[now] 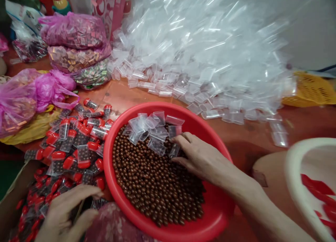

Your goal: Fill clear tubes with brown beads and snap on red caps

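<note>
A red plastic basin (pixel 220 214) holds a bed of small shiny brown balls (pixel 154 179). On the far part of the balls lies a loose heap of clear plastic containers (pixel 147 126). My right hand (pixel 196 154) reaches into the basin from the right, its thumb and fingers closed about a small clear container (pixel 174 151). My left hand (pixel 69 210) is at the lower left, thumb and fingers apart with nothing seen between them. Beside it is a pile of containers filled with dark balls and capped in red (pixel 84 154).
A big heap of clear containers (pixel 210 60) covers the table's back. Pink bags of small pieces (pixel 76 32) stand at the back left. A yellow basket (pixel 312 88) sits at the right, above a white tub (pixel 294 165) with red pieces inside.
</note>
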### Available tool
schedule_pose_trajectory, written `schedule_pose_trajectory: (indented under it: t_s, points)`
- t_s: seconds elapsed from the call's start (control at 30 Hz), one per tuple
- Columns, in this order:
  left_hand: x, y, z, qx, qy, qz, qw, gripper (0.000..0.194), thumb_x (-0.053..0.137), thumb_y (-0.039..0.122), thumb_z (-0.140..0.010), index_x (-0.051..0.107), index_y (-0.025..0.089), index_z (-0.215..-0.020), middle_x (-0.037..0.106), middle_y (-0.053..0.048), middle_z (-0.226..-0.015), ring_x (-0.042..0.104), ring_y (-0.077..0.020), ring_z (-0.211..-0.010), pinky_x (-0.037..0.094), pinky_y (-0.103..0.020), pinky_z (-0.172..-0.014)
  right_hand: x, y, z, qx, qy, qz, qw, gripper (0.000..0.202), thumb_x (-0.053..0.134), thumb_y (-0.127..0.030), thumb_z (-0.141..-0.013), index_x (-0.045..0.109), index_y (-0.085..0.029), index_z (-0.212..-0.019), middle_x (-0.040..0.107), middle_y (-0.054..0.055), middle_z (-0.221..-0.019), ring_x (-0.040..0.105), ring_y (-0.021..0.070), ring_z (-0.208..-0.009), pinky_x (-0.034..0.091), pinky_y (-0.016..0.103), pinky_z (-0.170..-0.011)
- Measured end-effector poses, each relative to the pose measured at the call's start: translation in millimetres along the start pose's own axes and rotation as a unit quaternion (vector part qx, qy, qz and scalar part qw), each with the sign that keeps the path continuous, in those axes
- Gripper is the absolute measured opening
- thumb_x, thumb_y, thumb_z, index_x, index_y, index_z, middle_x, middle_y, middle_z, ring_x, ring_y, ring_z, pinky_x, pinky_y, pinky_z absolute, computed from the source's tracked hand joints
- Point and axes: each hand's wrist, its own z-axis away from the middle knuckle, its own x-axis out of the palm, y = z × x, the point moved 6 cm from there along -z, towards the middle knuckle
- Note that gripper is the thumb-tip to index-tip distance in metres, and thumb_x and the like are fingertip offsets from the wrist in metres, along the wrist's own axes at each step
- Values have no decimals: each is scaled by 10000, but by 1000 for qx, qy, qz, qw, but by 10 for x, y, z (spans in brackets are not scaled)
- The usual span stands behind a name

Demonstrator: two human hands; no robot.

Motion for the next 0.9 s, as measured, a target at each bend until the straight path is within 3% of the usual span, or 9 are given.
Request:
schedule_pose_trajectory:
  t_s: [0.07,0.17,0.37,0.5,0.6,0.7,0.8,0.9]
  points:
    - [235,280,-229,69,-20,62,995,207,630,288,-876,645,264,-1082,759,4,-971,718,-141,-873,556,-192,-821,74,-111,51,18,-15,60,998,227,659,-121,-740,517,-199,-900,566,97,-929,560,278,-866,476,372,-706]
    - [491,509,-492,144,-27,85,985,204,609,205,-892,612,176,-1094,743,-51,-975,690,-152,-898,542,-237,-848,240,-312,79,28,-68,35,997,224,602,-48,-728,495,-205,-846,560,88,-891,553,271,-869,466,365,-728]
    - [656,511,-617,176,-61,77,980,170,557,134,-908,574,149,-1076,713,-55,-947,644,-164,-859,524,-291,-800,461,-551,106,45,-161,-108,980,275,617,-10,-682,470,-201,-813,558,70,-930,550,210,-839,440,319,-750]
    - [772,521,-591,169,-142,-22,975,226,489,70,-908,560,170,-1098,682,-55,-1032,619,-197,-955,514,-368,-893,490,-544,105,97,-191,-214,953,293,678,-68,-657,430,-213,-711,532,8,-813,493,162,-734,392,283,-669]
    - [902,520,-612,147,-207,-127,959,306,548,107,-882,536,162,-1183,644,-84,-1138,585,-258,-1038,500,-466,-937,552,-509,100,134,-220,-323,911,351,782,-215,-612,440,-213,-691,501,-52,-680,455,129,-649,359,246,-583]
    - [979,544,-685,129,-237,-165,949,315,622,200,-860,556,159,-1165,629,-97,-1135,577,-287,-1030,516,-493,-903,615,-498,98,148,-251,-442,848,410,810,-385,-582,451,-207,-669,482,-79,-595,442,101,-580,352,221,-528]
    - [1012,574,-765,117,-244,-164,948,225,626,257,-870,595,193,-1084,631,-73,-1053,582,-277,-973,534,-472,-846,620,-518,92,148,-259,-533,792,483,783,-555,-560,472,-196,-645,497,-74,-567,445,90,-548,363,219,-515]
    - [1007,613,-826,121,-221,-106,962,245,571,275,-910,588,210,-1146,632,-70,-1062,580,-261,-976,532,-446,-845,565,-545,94,150,-239,-590,756,552,763,-642,-542,462,-195,-660,508,-65,-591,468,90,-560,392,230,-543]
